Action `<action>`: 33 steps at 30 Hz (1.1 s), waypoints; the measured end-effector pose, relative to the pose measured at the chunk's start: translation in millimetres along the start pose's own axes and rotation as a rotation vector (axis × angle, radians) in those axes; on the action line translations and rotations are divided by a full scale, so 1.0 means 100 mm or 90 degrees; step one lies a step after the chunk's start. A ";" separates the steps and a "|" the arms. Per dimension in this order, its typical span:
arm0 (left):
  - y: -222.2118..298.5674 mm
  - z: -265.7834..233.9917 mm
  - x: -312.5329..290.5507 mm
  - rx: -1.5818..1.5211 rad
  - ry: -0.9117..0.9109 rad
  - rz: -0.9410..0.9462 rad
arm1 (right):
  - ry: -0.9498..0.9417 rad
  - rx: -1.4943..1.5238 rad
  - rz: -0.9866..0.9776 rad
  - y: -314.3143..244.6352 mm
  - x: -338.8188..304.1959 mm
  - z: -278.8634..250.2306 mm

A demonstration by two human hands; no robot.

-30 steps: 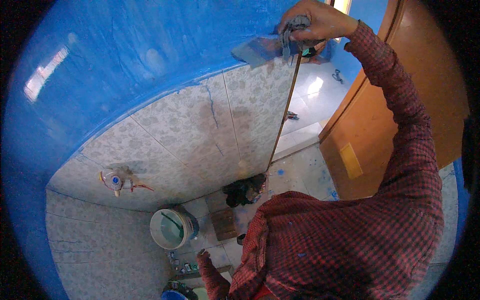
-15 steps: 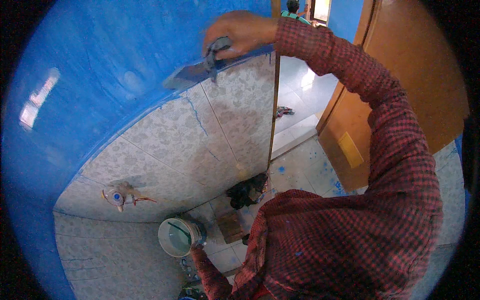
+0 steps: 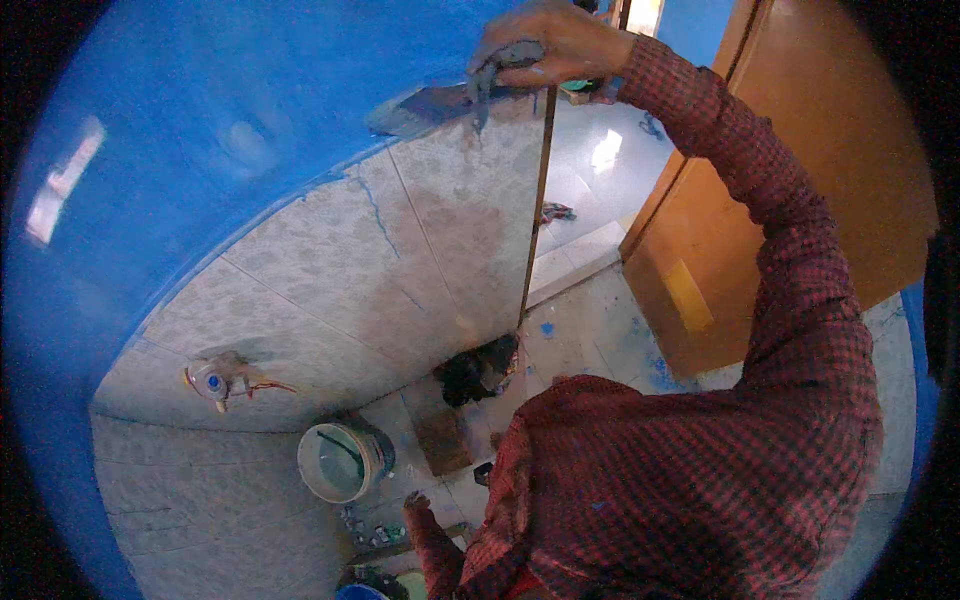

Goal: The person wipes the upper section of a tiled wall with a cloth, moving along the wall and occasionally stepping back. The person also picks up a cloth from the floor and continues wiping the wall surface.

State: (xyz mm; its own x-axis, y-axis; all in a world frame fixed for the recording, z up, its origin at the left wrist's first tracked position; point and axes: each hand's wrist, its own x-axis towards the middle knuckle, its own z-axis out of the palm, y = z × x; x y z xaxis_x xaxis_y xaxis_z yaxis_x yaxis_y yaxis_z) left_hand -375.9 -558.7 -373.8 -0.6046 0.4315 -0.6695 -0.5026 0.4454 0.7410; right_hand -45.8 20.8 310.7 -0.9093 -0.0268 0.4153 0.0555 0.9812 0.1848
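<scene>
At the top, my right hand (image 3: pixel 548 45) is closed round the grey handle of a flat, trowel-like tool (image 3: pixel 425 110). Its long thin blade lies against the wall, where the blue paint (image 3: pixel 250 80) meets the patterned pale tiles (image 3: pixel 330 240). Smearing and blur leave the tool's exact kind unclear. Low in the view, my left hand (image 3: pixel 417 500) hangs beside a white bucket (image 3: pixel 310 465), apart from it. That hand is small and dark, so its fingers cannot be made out. The bucket holds pale liquid and a dark green stick.
A wall fitting (image 3: pixel 212 382) with loose wires sticks out of the tiles. A black bag (image 3: pixel 475 372) and a brown board (image 3: pixel 442 440) lie on the paint-spotted floor. At the right, a brown door (image 3: pixel 800 170) stands beside a doorway. Another bucket (image 3: pixel 362 592) shows at the bottom edge.
My right hand has moved the flat tool rightward and up along the paint edge. My left hand has come away from the bucket and lower. The whole view has shifted slightly.
</scene>
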 end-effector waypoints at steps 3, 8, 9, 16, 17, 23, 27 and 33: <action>0.01 0.09 -0.12 -0.007 0.021 0.015 | 0.004 0.093 -0.007 0.06 -0.02 0.03; -0.20 0.34 -0.57 -0.007 -0.019 0.046 | 0.043 0.006 -0.060 0.29 -0.38 0.13; -0.26 0.40 -0.69 -0.009 -0.038 0.055 | 0.017 0.016 -0.051 0.31 -0.46 0.12; -0.63 0.98 -0.92 0.002 -0.023 -0.025 | 0.090 0.067 -0.028 0.50 -0.70 -0.08; -0.62 1.01 -0.93 0.006 -0.022 -0.031 | 0.126 0.055 -0.069 0.62 -0.71 -0.02; -0.68 1.39 -0.81 -0.065 -0.097 -0.135 | 0.256 -0.106 -0.129 0.87 -0.86 0.09; -0.71 1.71 -1.43 -0.001 -0.050 -0.082 | -0.002 0.193 0.046 0.81 -1.00 -0.08; -1.13 1.66 -2.02 -0.012 -0.020 -0.115 | -0.021 0.226 0.140 0.81 -1.41 -0.37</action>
State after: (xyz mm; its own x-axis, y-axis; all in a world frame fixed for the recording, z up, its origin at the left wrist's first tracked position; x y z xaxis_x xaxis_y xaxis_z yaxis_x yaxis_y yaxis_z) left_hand -94.5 -566.2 -330.3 -0.4837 0.3702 -0.7931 -0.6127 0.5039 0.6089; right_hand 101.9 97.2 300.1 -0.9044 0.1919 0.3811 0.1097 0.9677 -0.2269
